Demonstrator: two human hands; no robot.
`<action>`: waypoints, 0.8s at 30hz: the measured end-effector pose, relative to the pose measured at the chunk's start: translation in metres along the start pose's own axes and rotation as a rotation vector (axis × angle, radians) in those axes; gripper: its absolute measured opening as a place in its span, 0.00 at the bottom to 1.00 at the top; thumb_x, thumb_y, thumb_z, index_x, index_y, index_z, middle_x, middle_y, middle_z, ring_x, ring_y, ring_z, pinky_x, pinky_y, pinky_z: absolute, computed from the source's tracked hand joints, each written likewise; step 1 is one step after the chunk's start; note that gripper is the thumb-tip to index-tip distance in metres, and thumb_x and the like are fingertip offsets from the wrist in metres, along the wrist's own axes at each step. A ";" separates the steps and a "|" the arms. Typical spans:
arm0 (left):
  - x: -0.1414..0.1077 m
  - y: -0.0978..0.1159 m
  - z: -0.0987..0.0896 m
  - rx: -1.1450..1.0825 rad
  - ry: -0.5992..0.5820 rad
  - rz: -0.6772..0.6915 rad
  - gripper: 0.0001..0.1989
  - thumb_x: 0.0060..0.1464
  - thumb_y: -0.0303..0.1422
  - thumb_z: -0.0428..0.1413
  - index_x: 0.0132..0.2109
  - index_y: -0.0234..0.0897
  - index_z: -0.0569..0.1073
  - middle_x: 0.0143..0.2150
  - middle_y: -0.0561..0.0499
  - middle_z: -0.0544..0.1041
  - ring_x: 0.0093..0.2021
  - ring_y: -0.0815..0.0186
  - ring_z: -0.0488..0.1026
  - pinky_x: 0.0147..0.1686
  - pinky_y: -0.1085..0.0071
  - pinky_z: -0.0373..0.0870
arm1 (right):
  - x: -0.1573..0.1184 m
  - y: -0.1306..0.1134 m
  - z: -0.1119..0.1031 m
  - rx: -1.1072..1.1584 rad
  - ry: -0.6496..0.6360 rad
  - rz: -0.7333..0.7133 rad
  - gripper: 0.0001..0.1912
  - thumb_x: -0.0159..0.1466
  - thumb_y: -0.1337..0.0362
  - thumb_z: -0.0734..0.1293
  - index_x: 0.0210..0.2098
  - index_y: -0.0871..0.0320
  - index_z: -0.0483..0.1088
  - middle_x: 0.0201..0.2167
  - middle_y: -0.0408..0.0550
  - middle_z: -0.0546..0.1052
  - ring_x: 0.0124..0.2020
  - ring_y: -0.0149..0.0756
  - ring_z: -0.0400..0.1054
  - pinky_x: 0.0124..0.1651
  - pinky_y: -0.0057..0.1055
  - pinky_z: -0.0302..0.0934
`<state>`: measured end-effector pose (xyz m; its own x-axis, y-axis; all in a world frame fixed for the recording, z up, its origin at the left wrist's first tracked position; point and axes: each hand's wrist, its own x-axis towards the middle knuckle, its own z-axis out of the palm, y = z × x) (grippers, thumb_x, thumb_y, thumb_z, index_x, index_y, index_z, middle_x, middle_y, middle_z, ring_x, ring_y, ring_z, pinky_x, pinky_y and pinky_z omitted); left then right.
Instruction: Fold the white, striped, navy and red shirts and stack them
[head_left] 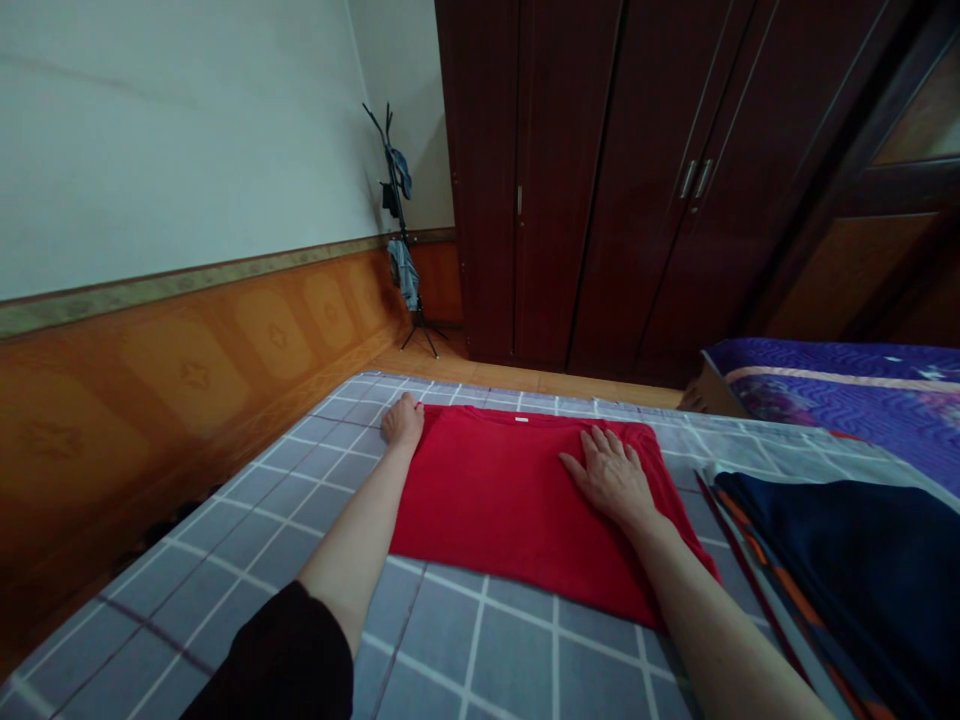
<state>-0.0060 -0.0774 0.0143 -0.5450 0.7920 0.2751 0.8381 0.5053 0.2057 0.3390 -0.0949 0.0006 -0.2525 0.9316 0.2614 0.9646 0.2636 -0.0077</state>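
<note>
A red garment [510, 500], folded into a flat, roughly rectangular shape, lies on a grey checked bed cover [285, 520]. A small white label shows near its far edge. My left hand [403, 420] is closed at the garment's far left corner, with a bit of red fabric between the fingers. My right hand [611, 472] lies flat on the right part of the garment, palm down and fingers spread.
A stack of folded clothes [847, 560], dark blue on top, lies at the right. Beyond the bed stand a dark red wardrobe [585, 200] and a black coat rack [397, 200]. Purple bedding [840, 385] is at the far right, a tiled wall [187, 370] at the left.
</note>
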 end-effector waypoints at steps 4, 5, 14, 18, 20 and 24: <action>-0.009 0.005 -0.011 -0.002 0.070 0.143 0.16 0.63 0.36 0.44 0.55 0.36 0.65 0.52 0.39 0.71 0.53 0.57 0.69 0.48 0.62 0.64 | -0.001 -0.001 -0.003 -0.001 -0.008 0.001 0.32 0.67 0.49 0.52 0.60 0.67 0.58 0.62 0.61 0.59 0.63 0.52 0.48 0.60 0.48 0.44; -0.012 0.006 -0.014 -0.005 0.069 0.204 0.16 0.63 0.35 0.44 0.55 0.38 0.65 0.53 0.41 0.70 0.54 0.59 0.67 0.51 0.64 0.63 | -0.001 -0.001 -0.004 0.000 -0.009 -0.001 0.32 0.67 0.49 0.52 0.60 0.67 0.58 0.62 0.61 0.59 0.63 0.52 0.48 0.60 0.48 0.44; -0.020 0.013 -0.050 0.013 -0.021 0.477 0.16 0.62 0.31 0.45 0.54 0.32 0.69 0.56 0.38 0.69 0.58 0.55 0.64 0.56 0.59 0.58 | -0.001 0.000 -0.004 0.025 -0.011 -0.008 0.32 0.67 0.49 0.54 0.60 0.67 0.59 0.62 0.62 0.60 0.63 0.52 0.49 0.60 0.48 0.44; -0.077 0.021 -0.055 -0.027 -0.139 0.761 0.24 0.64 0.43 0.41 0.64 0.42 0.57 0.66 0.51 0.58 0.65 0.66 0.53 0.63 0.68 0.47 | -0.001 0.000 -0.004 0.015 -0.002 -0.023 0.31 0.67 0.50 0.54 0.60 0.68 0.59 0.61 0.63 0.60 0.63 0.54 0.49 0.59 0.49 0.45; -0.103 0.010 -0.049 -0.030 -0.327 0.982 0.30 0.63 0.49 0.40 0.67 0.43 0.49 0.69 0.51 0.50 0.68 0.63 0.45 0.64 0.61 0.41 | -0.001 0.000 -0.004 0.018 0.003 -0.024 0.31 0.67 0.50 0.54 0.59 0.68 0.59 0.61 0.63 0.60 0.62 0.54 0.49 0.59 0.49 0.45; -0.107 -0.041 -0.042 0.064 -0.395 0.754 0.32 0.63 0.50 0.36 0.68 0.38 0.44 0.70 0.46 0.43 0.69 0.59 0.40 0.64 0.54 0.39 | -0.001 0.000 -0.004 0.035 -0.002 -0.013 0.31 0.67 0.50 0.53 0.60 0.67 0.58 0.61 0.62 0.60 0.63 0.52 0.49 0.59 0.48 0.44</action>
<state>0.0172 -0.1969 0.0159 0.1971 0.9798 -0.0325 0.9798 -0.1957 0.0425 0.3397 -0.0973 0.0045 -0.2653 0.9286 0.2596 0.9580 0.2843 -0.0378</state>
